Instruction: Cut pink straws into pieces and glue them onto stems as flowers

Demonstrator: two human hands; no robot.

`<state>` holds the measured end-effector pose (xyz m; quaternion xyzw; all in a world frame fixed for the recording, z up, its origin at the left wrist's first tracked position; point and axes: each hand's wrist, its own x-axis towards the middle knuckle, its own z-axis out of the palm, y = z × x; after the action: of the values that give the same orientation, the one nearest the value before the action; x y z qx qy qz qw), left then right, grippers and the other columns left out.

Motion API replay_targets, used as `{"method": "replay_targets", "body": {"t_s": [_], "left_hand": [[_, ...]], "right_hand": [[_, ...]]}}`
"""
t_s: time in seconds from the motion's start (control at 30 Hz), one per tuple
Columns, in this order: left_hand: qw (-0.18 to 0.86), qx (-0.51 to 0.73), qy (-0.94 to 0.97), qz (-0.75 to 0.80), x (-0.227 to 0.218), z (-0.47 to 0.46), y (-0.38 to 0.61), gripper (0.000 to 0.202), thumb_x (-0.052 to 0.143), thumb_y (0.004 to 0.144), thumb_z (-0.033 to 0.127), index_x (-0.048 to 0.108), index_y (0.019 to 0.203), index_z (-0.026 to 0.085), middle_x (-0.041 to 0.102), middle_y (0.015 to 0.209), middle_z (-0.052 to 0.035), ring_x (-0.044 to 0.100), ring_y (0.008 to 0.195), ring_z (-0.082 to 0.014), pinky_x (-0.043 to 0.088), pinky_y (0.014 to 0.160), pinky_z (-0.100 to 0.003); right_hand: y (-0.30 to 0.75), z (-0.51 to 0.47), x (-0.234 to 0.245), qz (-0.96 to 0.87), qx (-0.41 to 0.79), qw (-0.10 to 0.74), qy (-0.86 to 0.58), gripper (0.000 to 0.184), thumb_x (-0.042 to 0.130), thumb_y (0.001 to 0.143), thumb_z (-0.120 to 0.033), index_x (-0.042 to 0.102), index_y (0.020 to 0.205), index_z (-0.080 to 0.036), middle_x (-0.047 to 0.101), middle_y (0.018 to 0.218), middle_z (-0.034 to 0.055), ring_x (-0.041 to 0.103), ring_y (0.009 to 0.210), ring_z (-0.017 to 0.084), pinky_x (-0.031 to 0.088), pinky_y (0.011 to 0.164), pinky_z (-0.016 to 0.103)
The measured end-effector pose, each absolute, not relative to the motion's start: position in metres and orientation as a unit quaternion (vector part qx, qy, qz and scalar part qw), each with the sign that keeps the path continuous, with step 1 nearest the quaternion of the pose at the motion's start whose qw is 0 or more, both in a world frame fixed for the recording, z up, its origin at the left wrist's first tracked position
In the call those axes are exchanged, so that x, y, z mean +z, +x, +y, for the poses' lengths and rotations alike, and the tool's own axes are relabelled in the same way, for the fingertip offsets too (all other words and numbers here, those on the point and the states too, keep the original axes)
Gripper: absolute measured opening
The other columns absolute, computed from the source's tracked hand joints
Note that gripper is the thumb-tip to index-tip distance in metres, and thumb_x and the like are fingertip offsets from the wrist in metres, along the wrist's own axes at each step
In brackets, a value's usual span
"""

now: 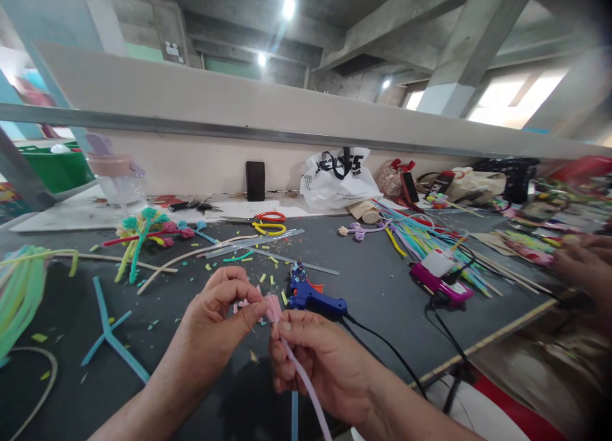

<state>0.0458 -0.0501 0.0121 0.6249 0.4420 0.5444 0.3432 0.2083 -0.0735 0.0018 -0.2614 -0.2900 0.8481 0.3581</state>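
Note:
My left hand [222,323] pinches the tip of a pink tufted flower head [273,308] between thumb and fingers. My right hand [327,358] is closed around the base of that flower, where a lilac pipe-cleaner stem [310,385] runs down toward me. Just beyond my hands lies a blue glue gun [318,299] with an orange trigger, its black cord trailing right. Small pink and yellow-green snippets lie around it. Parts of the flower are covered by my fingers.
Blue stems [109,331] and teal flowers [141,227] lie left. Scissors [270,226], a propped phone [255,181] and a white bag [337,178] stand along the back. Right are bundled stems [430,240], a magenta glue gun [442,285] and another person's hand [586,262].

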Motion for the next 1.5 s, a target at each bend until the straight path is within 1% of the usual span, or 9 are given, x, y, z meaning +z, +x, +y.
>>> {"method": "replay_targets", "body": {"t_s": [0.17, 0.47, 0.6, 0.7, 0.83, 1.03, 1.2, 1.37, 1.5], "left_hand": [[0.319, 0.521, 0.661, 0.436, 0.009, -0.051, 0.045, 0.011, 0.059, 0.072, 0.02, 0.061, 0.061, 0.018, 0.047, 0.079, -0.0015, 0.048, 0.079, -0.014, 0.04, 0.071, -0.023], [0.251, 0.499, 0.695, 0.452, 0.004, -0.051, 0.044, 0.009, 0.057, 0.074, 0.02, 0.06, 0.066, 0.019, 0.048, 0.083, -0.0012, 0.05, 0.083, -0.0141, 0.04, 0.073, -0.024], [0.24, 0.505, 0.693, 0.455, 0.003, -0.05, 0.045, 0.008, 0.058, 0.074, 0.02, 0.06, 0.067, 0.019, 0.049, 0.084, -0.0017, 0.05, 0.089, -0.0159, 0.04, 0.075, -0.025], [0.26, 0.506, 0.683, 0.458, 0.001, -0.05, 0.045, 0.007, 0.058, 0.074, 0.023, 0.062, 0.07, 0.02, 0.049, 0.087, -0.0023, 0.051, 0.09, -0.0166, 0.041, 0.074, -0.026], [0.331, 0.517, 0.649, 0.45, 0.002, -0.051, 0.046, 0.009, 0.059, 0.074, 0.027, 0.063, 0.078, 0.02, 0.049, 0.091, -0.0024, 0.052, 0.08, -0.0146, 0.044, 0.069, -0.027], [0.441, 0.539, 0.567, 0.439, 0.007, -0.053, 0.048, 0.029, 0.064, 0.07, 0.033, 0.055, 0.094, 0.019, 0.052, 0.083, 0.0001, 0.052, 0.067, -0.0116, 0.046, 0.063, -0.026], [0.471, 0.503, 0.583, 0.431, 0.004, -0.05, 0.05, 0.039, 0.065, 0.067, 0.031, 0.051, 0.101, 0.018, 0.055, 0.088, -0.0032, 0.055, 0.079, -0.016, 0.046, 0.071, -0.029], [0.49, 0.486, 0.576, 0.438, 0.006, -0.052, 0.053, 0.038, 0.063, 0.067, 0.032, 0.051, 0.1, 0.017, 0.056, 0.087, -0.0031, 0.055, 0.074, -0.0148, 0.046, 0.069, -0.029], [0.466, 0.483, 0.593, 0.444, 0.006, -0.055, 0.054, 0.033, 0.061, 0.069, 0.03, 0.053, 0.098, 0.017, 0.057, 0.087, -0.0028, 0.056, 0.075, -0.015, 0.046, 0.069, -0.029]], "right_hand": [[0.208, -0.073, 0.002, -0.295, 0.845, 0.356, -0.268, 0.011, 0.06, 0.077, -0.021, 0.056, 0.077, -0.011, 0.055, 0.061, -0.0022, 0.048, 0.048, 0.005, 0.042, 0.055, 0.025], [0.208, -0.072, -0.002, -0.304, 0.84, 0.358, -0.273, 0.009, 0.059, 0.077, -0.019, 0.056, 0.076, -0.011, 0.055, 0.061, -0.0019, 0.047, 0.047, 0.006, 0.042, 0.055, 0.025], [0.208, -0.072, -0.003, -0.299, 0.841, 0.357, -0.275, 0.008, 0.058, 0.077, -0.018, 0.056, 0.076, -0.011, 0.055, 0.06, -0.0021, 0.047, 0.047, 0.006, 0.04, 0.055, 0.024], [0.207, -0.071, -0.002, -0.293, 0.844, 0.359, -0.27, 0.008, 0.058, 0.079, -0.019, 0.056, 0.077, -0.011, 0.054, 0.06, -0.0022, 0.047, 0.047, 0.006, 0.041, 0.054, 0.025], [0.207, -0.071, -0.001, -0.282, 0.849, 0.363, -0.26, 0.008, 0.057, 0.08, -0.018, 0.056, 0.079, -0.01, 0.054, 0.061, -0.002, 0.047, 0.047, 0.006, 0.042, 0.055, 0.025], [0.209, -0.072, 0.0, -0.278, 0.853, 0.369, -0.244, 0.008, 0.054, 0.082, -0.019, 0.056, 0.08, -0.011, 0.054, 0.061, -0.0022, 0.047, 0.047, 0.005, 0.042, 0.057, 0.026], [0.208, -0.074, 0.0, -0.295, 0.841, 0.381, -0.243, 0.009, 0.056, 0.08, -0.019, 0.056, 0.079, -0.01, 0.055, 0.06, -0.0014, 0.048, 0.047, 0.006, 0.043, 0.056, 0.025], [0.207, -0.074, 0.001, -0.311, 0.833, 0.387, -0.244, 0.008, 0.059, 0.077, -0.018, 0.056, 0.078, -0.011, 0.056, 0.06, -0.0011, 0.048, 0.046, 0.006, 0.043, 0.054, 0.023], [0.207, -0.073, 0.001, -0.321, 0.82, 0.394, -0.264, 0.009, 0.061, 0.074, -0.018, 0.056, 0.076, -0.011, 0.056, 0.057, -0.0017, 0.048, 0.044, 0.005, 0.042, 0.051, 0.021]]}}
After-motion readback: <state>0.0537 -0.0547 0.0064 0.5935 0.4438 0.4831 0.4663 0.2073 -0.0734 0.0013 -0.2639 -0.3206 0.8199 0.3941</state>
